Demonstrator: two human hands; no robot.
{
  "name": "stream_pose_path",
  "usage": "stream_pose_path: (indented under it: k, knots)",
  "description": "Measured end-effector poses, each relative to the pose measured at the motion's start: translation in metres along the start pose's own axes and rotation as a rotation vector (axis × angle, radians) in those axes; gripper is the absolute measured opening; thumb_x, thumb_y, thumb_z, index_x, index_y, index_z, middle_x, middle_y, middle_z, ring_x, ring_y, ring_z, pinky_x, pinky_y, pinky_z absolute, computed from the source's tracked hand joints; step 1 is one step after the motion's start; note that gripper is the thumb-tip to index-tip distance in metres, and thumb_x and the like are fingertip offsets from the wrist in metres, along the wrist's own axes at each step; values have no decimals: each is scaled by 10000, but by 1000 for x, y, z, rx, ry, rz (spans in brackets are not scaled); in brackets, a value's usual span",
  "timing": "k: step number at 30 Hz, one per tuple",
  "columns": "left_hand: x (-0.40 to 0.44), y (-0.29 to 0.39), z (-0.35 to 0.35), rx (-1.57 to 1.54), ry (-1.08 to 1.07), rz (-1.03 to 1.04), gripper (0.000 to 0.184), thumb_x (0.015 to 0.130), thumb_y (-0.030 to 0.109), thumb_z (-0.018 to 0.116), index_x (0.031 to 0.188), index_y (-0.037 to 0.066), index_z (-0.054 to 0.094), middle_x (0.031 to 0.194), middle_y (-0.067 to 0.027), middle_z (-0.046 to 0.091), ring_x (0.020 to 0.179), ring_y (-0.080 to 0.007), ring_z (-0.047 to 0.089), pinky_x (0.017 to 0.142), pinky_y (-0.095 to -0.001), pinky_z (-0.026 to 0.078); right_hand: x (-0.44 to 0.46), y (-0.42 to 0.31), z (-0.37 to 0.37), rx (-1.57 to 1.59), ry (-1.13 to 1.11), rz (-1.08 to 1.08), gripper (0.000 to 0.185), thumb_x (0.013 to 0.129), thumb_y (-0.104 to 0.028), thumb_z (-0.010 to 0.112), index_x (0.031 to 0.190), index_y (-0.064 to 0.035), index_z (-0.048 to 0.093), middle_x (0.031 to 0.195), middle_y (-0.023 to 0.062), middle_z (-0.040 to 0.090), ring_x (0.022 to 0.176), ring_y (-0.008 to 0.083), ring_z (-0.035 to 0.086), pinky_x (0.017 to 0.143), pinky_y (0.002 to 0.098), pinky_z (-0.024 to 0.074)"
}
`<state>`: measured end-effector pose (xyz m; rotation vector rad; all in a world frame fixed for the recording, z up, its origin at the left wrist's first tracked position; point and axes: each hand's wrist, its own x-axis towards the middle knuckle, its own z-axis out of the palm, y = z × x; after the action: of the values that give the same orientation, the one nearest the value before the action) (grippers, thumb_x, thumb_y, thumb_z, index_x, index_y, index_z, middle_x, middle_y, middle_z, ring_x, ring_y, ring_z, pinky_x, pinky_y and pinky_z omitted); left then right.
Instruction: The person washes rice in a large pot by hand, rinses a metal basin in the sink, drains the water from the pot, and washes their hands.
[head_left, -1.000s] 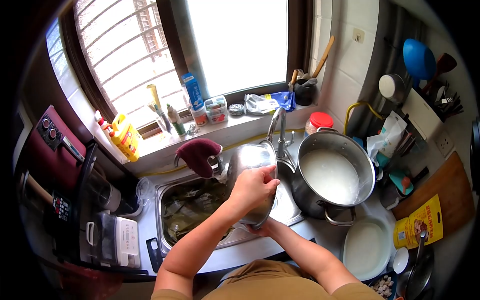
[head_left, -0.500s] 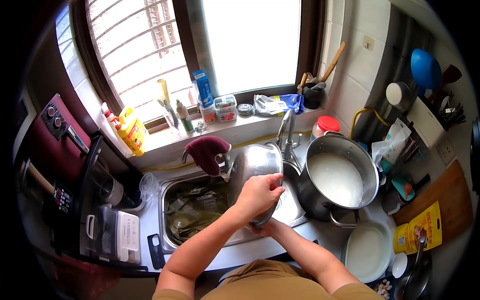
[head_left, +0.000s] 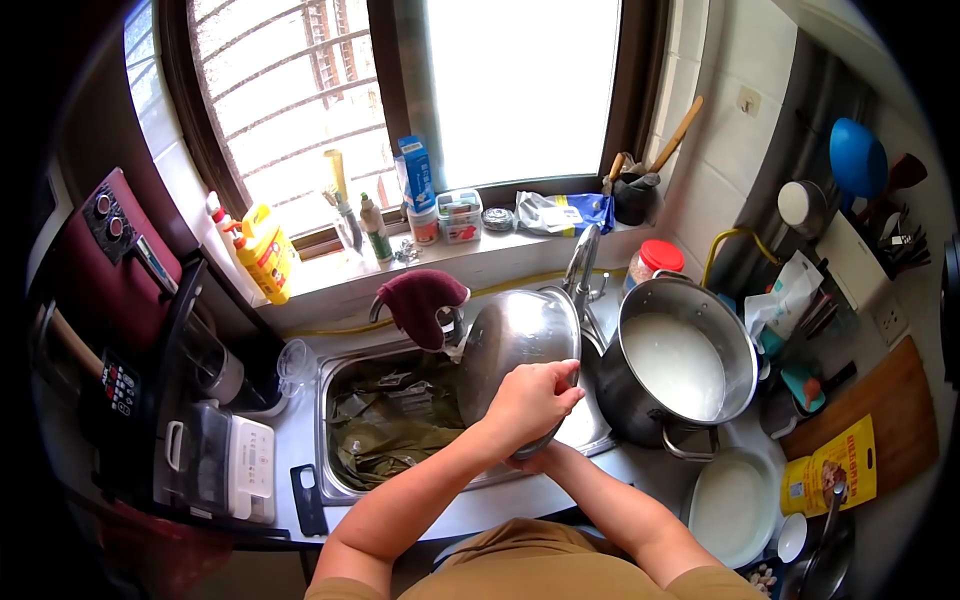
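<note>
Nearest, the person's two bare forearms reach forward from a brown top and meet at one tilted metal bowl (head_left: pixel 515 330). The left hand (head_left: pixel 530 400) is clenched on the bowl's right-hand edge, its fingers bent round it; the right hand (head_left: pixel 540 460) is at the bowl's lower edge, just below the left, with its fingers hidden, so how it grasps cannot be told. The bowl hangs above the sink (head_left: pixel 345 492), in front of the grip. To the right of the grip and nearer the body sits a pale basin (head_left: pixel 771 500) of whitish contents, with a yellow bag (head_left: pixel 830 465) beyond its right side. Well to the left of the grip is a white appliance (head_left: pixel 250 470). Just left of the grip, dark green leaves (head_left: pixel 390 425) lie in the sink. Right of the grip and a little farther stands a large steel pot (head_left: pixel 640 390) with cloudy white contents. Beyond the grip, a maroon cloth (head_left: pixel 420 305) hangs to the left and a curved faucet (head_left: pixel 582 262) rises to the right, near a red-lidded jar (head_left: pixel 661 256). Farther off, a yellow jug (head_left: pixel 265 258) and a blue box (head_left: pixel 415 170) stand on the sill before the bright window (head_left: pixel 520 90).
</note>
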<state>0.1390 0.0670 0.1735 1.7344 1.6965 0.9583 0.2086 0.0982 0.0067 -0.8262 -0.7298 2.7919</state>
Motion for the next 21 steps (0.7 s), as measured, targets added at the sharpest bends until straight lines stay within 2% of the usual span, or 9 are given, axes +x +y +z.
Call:
stream_pose_path:
  k: [6, 8, 11, 12, 15, 16, 17, 18, 21]
  knots:
    - [-3, 1, -3, -7, -18, -1, 366, 724, 202, 586, 1046, 34, 540, 766, -120, 616, 681, -208, 601, 639, -277, 459, 9, 6, -3, 30, -29, -60, 189, 822, -382, 441, 805, -205, 507, 676, -42, 530, 569, 65, 522, 447, 192, 435]
    - [-4, -2, -3, -6, -26, -4, 366, 722, 203, 588, 1042, 32, 540, 774, -122, 616, 686, -210, 602, 644, -278, 459, 11, 7, -1, 72, 50, -79, 193, 814, -384, 456, 800, -198, 506, 646, -36, 526, 529, 67, 514, 435, 193, 434]
    - [-8, -6, -2, -1, 80, -9, 326, 700, 247, 609, 940, 30, 576, 732, -107, 613, 668, -224, 596, 625, -293, 460, 22, 11, -13, 35, -7, -124, 182, 817, -366, 452, 804, -193, 508, 653, -34, 531, 532, 69, 513, 432, 198, 424]
    - [-11, -3, -6, 127, 108, -54, 287, 691, 267, 610, 858, 38, 571, 702, -104, 604, 647, -240, 590, 602, -315, 460, 29, 14, -20, 24, -26, -140, 179, 819, -360, 451, 805, -191, 508, 656, -33, 532, 533, 70, 513, 431, 199, 421]
    - [-15, -9, -8, 391, 179, -103, 239, 678, 280, 598, 723, 54, 535, 645, -101, 585, 604, -271, 577, 558, -358, 455, 35, 29, -34, -187, 241, -68, 135, 831, -260, 445, 884, -162, 521, 685, -33, 525, 572, 80, 502, 438, 227, 398]
    - [-16, -13, -7, 525, 228, -112, 224, 675, 273, 584, 670, 63, 506, 619, -101, 575, 584, -286, 570, 538, -379, 451, 29, 31, -34, -185, 244, -69, 135, 831, -260, 445, 884, -162, 521, 685, -33, 525, 572, 80, 502, 438, 227, 398]
    - [-17, -18, -9, 518, 240, -95, 165, 666, 213, 541, 661, 59, 484, 598, -125, 563, 567, -310, 563, 523, -401, 447, 11, 24, -13, -249, 361, -12, 141, 821, -223, 467, 928, -145, 514, 716, -21, 519, 587, 87, 492, 453, 242, 407]
    - [-19, -20, -13, 518, 239, -94, 165, 666, 214, 541, 661, 59, 484, 598, -125, 563, 567, -310, 563, 523, -401, 447, 2, 19, -3, -313, 477, 46, 173, 811, -187, 489, 972, -127, 508, 747, -9, 512, 601, 94, 481, 469, 256, 416]
    - [-30, -21, -33, 543, 305, -81, 126, 635, 182, 526, 636, 63, 483, 572, -135, 540, 543, -329, 540, 498, -414, 431, -5, 12, -24, -324, 474, 9, 416, 763, -129, 561, 1136, -103, 381, 921, 47, 474, 685, 129, 488, 553, 287, 461]
